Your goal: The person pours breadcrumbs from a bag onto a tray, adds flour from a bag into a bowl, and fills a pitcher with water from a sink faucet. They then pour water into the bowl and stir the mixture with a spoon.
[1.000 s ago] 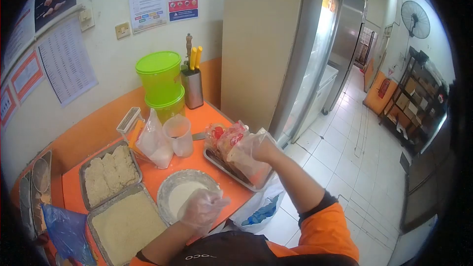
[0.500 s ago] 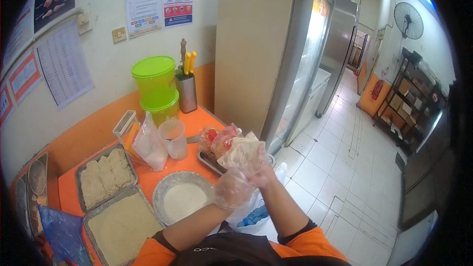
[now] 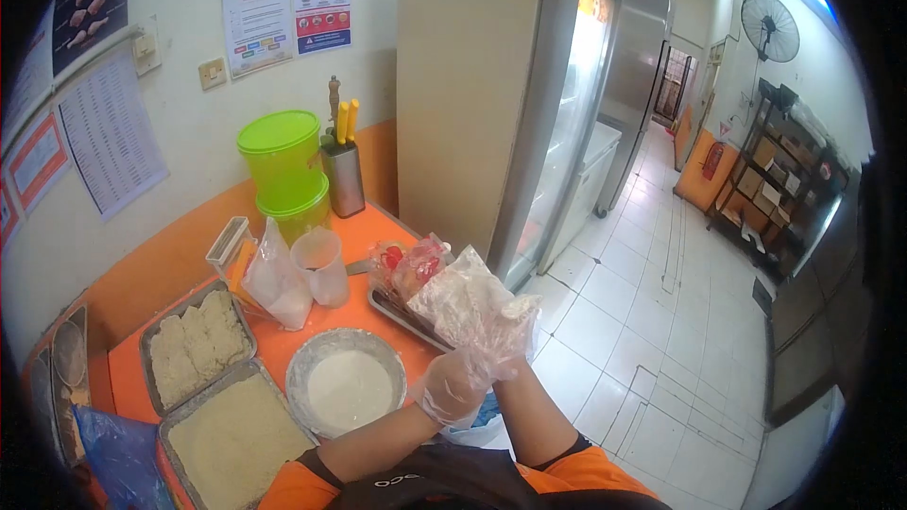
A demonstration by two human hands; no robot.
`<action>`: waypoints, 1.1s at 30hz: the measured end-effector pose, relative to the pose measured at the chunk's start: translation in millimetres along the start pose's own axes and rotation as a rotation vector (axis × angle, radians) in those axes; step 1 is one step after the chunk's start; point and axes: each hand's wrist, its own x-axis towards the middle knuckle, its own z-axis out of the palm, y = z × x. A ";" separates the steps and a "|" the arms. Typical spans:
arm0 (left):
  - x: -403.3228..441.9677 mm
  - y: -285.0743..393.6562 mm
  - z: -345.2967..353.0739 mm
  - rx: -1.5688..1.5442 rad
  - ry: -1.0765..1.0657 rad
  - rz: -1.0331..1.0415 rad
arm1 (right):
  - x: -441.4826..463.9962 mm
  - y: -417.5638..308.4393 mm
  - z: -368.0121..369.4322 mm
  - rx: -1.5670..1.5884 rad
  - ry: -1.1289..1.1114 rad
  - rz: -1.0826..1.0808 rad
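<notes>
My left hand (image 3: 452,385), in a clear plastic glove, is closed on crumpled clear plastic at my right wrist. My right hand (image 3: 505,357) sits behind and within this plastic, so its fingers are hidden. A flour-dusted clear plastic bag or glove (image 3: 461,291) spreads out above both hands. Beneath it lies a metal tray (image 3: 389,310), with red-marked plastic packs (image 3: 412,264) at its far end. Just left of my hands stands a round metal bowl (image 3: 304,349) of white liquid or batter.
Two floury trays, one with lumpy pieces (image 3: 198,345) and one with smooth crumbs (image 3: 236,439), are at the left. A powder bag (image 3: 276,288), plastic jug (image 3: 323,269), green tubs (image 3: 282,156) and knife block (image 3: 345,175) stand behind. A fridge (image 3: 468,85) borders the table.
The floury plastic has spread wider and to the right, above my hands. Both hands have shifted slightly right and down. The camera view has turned a little to the right.
</notes>
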 end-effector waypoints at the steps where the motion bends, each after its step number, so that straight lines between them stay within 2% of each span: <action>1: -1.1 0.9 -1.0 -0.003 -0.027 0.013 | -1.1 -1.2 4.1 -0.112 0.016 0.003; 2: -4.1 -2.5 1.6 0.018 -0.037 0.013 | -1.3 -1.1 6.1 -0.224 0.032 0.006; 4: -12.6 -14.2 11.7 0.064 -0.053 0.012 | 2.3 4.2 -1.2 -0.561 -0.012 -0.165; 7: -21.8 -21.4 19.0 -0.263 -0.052 -0.174 | 6.4 4.2 -6.4 -1.003 0.031 -0.205; 9: -27.5 -31.3 27.5 -0.225 -0.114 -0.060 | 11.1 -0.8 -9.2 -1.278 0.097 -0.160; 11: -25.7 -30.3 25.2 -0.194 -0.128 -0.007 | 11.6 -0.2 -9.0 -1.220 0.159 -0.196; 15: -16.7 -19.3 11.4 -0.080 -0.144 0.002 | 21.8 -0.6 0.8 -0.704 0.289 -0.296; 17: -12.8 -21.9 9.9 0.021 -0.176 0.034 | 27.5 -7.9 6.6 -0.469 0.282 -0.297; 19: -11.9 -29.0 16.1 0.134 -0.190 0.078 | 39.1 -16.3 12.2 -0.373 0.241 -0.275; 20: -32.7 -55.2 40.4 -0.279 -0.114 -0.051 | 47.7 -21.5 15.2 -0.383 0.215 -0.261; 22: -85.8 -124.3 100.4 -1.104 0.063 -0.293 | 72.8 -36.4 19.5 -0.757 0.248 -0.254; 23: -71.7 -98.6 58.1 -0.759 0.023 -0.372 | 84.6 -48.1 20.6 -1.090 0.315 -0.195; 24: -49.0 -59.1 0.6 -0.280 -0.063 -0.447 | 100.2 -56.5 7.0 -1.341 0.125 -0.271; 26: -49.3 -39.6 -44.2 -0.035 -0.112 -0.577 | 138.5 -63.4 -26.3 -1.812 -0.306 -0.427; 27: -56.0 -31.9 -63.7 0.070 -0.129 -0.618 | 133.7 -67.6 6.7 -1.619 -0.213 -0.013; 30: -115.1 -33.4 -90.0 0.454 0.072 -0.398 | 166.4 -62.5 -28.9 -1.688 -0.466 0.209; 31: -137.8 -32.0 -95.8 0.586 0.129 -0.323 | 172.3 -65.9 -31.3 -1.727 -0.538 0.222; 33: -177.2 -14.4 -109.7 0.721 0.197 -0.423 | 183.4 -65.7 -25.5 -1.791 -0.682 0.251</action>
